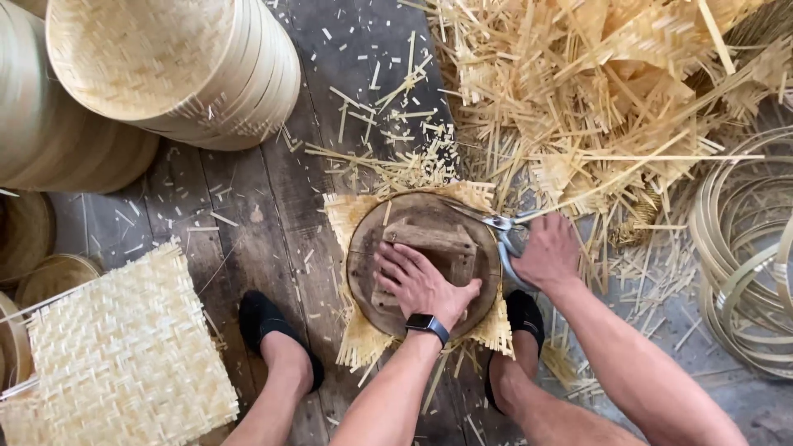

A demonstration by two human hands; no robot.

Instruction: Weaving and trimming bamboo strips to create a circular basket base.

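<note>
Left hand [420,282] lies palm-down, fingers spread, pressing on the wooden block of a round wooden template [423,264]; it grips nothing. A woven bamboo mat [355,216] sits under the template, its frayed edges showing all round the disc. Right hand [547,254], just beside the template's right rim, is closed around the handles of metal scissors [496,221], blades pointing left along the disc's upper edge at the mat. Beyond the scissors lies a heap of bamboo offcuts [595,91]. Stacked woven trays [173,66] stand well apart, upper left.
</note>
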